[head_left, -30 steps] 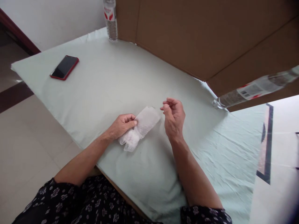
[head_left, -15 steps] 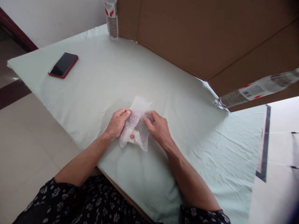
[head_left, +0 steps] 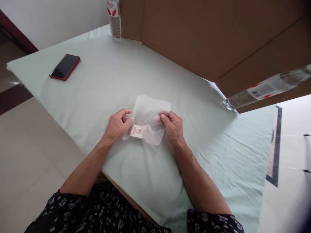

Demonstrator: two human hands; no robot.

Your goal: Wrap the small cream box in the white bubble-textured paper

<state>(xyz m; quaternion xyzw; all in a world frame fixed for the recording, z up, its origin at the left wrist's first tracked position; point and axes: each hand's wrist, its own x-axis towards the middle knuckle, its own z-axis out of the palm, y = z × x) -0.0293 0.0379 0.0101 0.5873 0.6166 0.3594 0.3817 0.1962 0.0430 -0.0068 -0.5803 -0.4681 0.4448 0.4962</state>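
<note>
A sheet of bubble wrap (head_left: 152,113) is spread between my hands over the pale green cloth. At its left-hand lower part lies a small white box (head_left: 136,131) with a reddish print on top, partly covered by a fold of the wrap. My left hand (head_left: 118,126) is closed on the wrap's left edge, beside the box. With thumb and fingers pinched, my right hand (head_left: 173,126) grips the wrap's right edge. The underside of the box is hidden.
A phone (head_left: 65,67) in a red case lies at the left. Behind stands a large brown cardboard panel (head_left: 179,35), with one water bottle (head_left: 114,21) at its left end and another bottle (head_left: 264,89) at its right. The table's near edge runs close to my body.
My hands have moved apart, pulling the bubble wrap wider open. More of the white box and its print now shows. My right hand has shifted to the right.
</note>
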